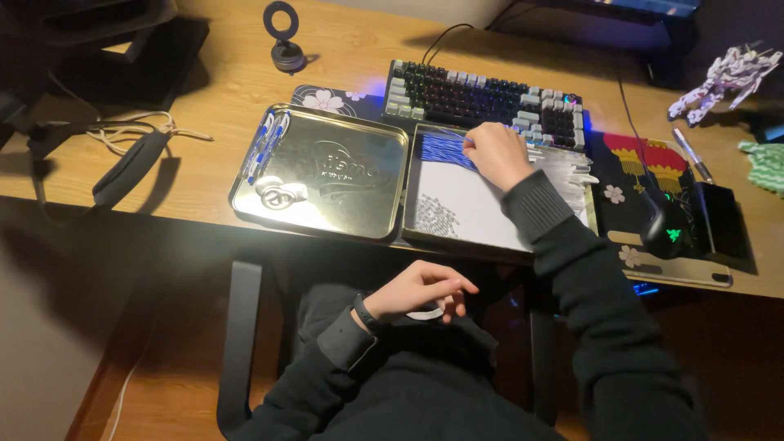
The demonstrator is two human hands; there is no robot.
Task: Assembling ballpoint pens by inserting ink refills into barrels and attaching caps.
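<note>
The right hand (498,153) is reaching into the open tin box (474,216), fingers curled together on the blue sticks (445,149); the left hand (420,290) is pinching a small white ring (426,314) over the lap.

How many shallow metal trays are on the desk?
2: a silver tin tray left of the keyboard, and a white-lined tray beside it, where the right hand reaches.

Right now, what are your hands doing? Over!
Right hand down in the shallow open tin tray, fingers on the blue strips. Left hand over the lap, pinching a small white ring-shaped piece. Silver tin lid lies alongside.
</note>
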